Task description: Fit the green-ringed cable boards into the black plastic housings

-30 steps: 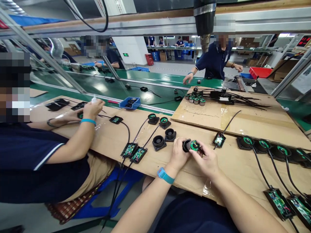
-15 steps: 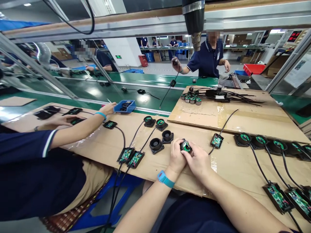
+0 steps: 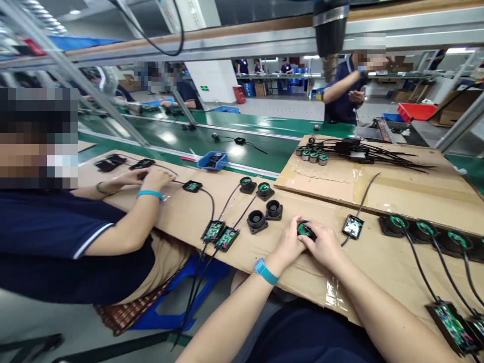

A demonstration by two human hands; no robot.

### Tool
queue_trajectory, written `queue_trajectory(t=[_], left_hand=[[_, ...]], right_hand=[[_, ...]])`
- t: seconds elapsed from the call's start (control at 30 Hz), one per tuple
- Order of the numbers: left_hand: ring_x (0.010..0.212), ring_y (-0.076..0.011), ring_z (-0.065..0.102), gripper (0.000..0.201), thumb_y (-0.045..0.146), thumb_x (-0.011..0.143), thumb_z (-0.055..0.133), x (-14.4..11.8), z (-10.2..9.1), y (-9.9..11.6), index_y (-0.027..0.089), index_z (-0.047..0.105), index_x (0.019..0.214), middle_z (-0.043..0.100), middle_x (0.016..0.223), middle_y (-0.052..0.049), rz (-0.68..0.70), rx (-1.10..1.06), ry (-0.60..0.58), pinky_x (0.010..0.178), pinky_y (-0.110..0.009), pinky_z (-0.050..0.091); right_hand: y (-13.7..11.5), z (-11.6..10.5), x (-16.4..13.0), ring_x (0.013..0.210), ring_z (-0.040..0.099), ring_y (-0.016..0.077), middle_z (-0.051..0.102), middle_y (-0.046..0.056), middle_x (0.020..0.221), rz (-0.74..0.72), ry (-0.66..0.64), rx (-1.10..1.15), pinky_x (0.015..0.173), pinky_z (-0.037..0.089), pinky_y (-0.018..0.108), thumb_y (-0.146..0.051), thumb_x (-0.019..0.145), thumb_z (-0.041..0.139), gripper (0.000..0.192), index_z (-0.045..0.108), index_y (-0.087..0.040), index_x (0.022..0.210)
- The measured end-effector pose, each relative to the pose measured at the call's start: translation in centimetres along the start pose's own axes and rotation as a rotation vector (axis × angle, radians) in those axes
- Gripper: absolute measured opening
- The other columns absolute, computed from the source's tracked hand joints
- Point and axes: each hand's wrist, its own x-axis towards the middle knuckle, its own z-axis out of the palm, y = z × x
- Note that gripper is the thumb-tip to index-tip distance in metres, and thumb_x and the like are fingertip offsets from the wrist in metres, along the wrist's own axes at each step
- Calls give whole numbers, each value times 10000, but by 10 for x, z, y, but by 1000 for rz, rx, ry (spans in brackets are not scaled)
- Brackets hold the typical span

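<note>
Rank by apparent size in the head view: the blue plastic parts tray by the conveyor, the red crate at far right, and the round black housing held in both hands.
1. Blue plastic parts tray.
2. Red crate, much like the tray; it stands farther off, so its true size is unsure.
3. Round black housing, smallest, partly covered by the left hand and right hand.

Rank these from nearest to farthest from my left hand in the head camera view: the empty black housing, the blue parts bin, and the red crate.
From the left hand:
1. Empty black housing, just to its left on the cardboard.
2. Blue parts bin, farther left, at the edge of the green conveyor.
3. Red crate, far off to the right, beyond the conveyor.
</note>
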Motion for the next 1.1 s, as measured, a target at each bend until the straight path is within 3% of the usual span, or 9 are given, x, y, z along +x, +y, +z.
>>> queue_trajectory(t=[0.17,0.23,0.3,0.4,0.53,0.67,0.83,0.93,1.1], left_hand=[[1343,-352,488,1336,392,421,987,0,-5,5,224,231,1509,487,1441,-189,-27,-183,-39,1147,-546,407],[1382,-386,435,1404,630,389,931,-1,-9,5,214,220,1526,433,1480,-218,32,-256,35,1171,-571,358],[1357,-377,453,1220,829,572,703,-2,-14,4,182,267,1510,434,1461,-236,105,-302,145,1152,-561,367],[1219,-320,546,972,861,782,394,-1,-19,1,163,339,1456,487,1378,-230,123,-328,297,1035,-502,458],[1126,-275,577,833,810,853,361,0,-20,-3,178,396,1393,525,1317,-202,78,-315,341,950,-437,487],[1107,-265,587,802,801,862,358,-1,-19,-2,174,419,1359,546,1287,-196,87,-308,327,932,-417,495],[1079,-256,599,765,789,875,348,-1,-20,-2,177,463,1320,559,1263,-184,57,-274,341,899,-400,506],[1073,-255,610,737,771,894,334,-2,-21,-3,176,486,1301,570,1245,-179,77,-253,333,890,-396,517],[1078,-229,616,379,435,1005,412,-5,-24,3,185,519,1269,599,1184,-140,77,-108,316,938,-404,523]], right_hand=[[4,-22,21,945,727,240,766,70,1045,-76,-131,44,876,573,363,-307,857,683,212,750,-217,1037],[1,-33,26,878,732,224,773,61,1000,-96,-87,13,826,578,336,-321,867,661,215,755,-212,1026],[-1,-37,26,894,728,228,766,83,1026,-114,101,-37,831,576,332,-359,874,652,268,750,-193,1061],[1,-26,22,882,726,235,761,108,1004,-83,280,-120,823,578,328,-382,868,650,274,756,-181,1021],[3,-9,20,767,717,220,755,87,866,-44,74,-193,755,576,310,-332,853,653,189,765,-190,908],[-3,-12,24,884,715,241,751,121,991,-61,181,-175,853,565,340,-389,882,638,277,758,-177,1015],[1,-7,17,825,710,219,743,99,921,-33,22,-142,791,569,309,-334,867,652,210,761,-179,956],[2,0,11,967,707,249,741,129,1059,-1,88,-145,906,554,347,-383,893,637,286,748,-179,1060],[-8,-11,9,1007,686,236,708,126,1162,50,-131,-160,913,525,332,-342,904,645,313,699,-173,1162]])
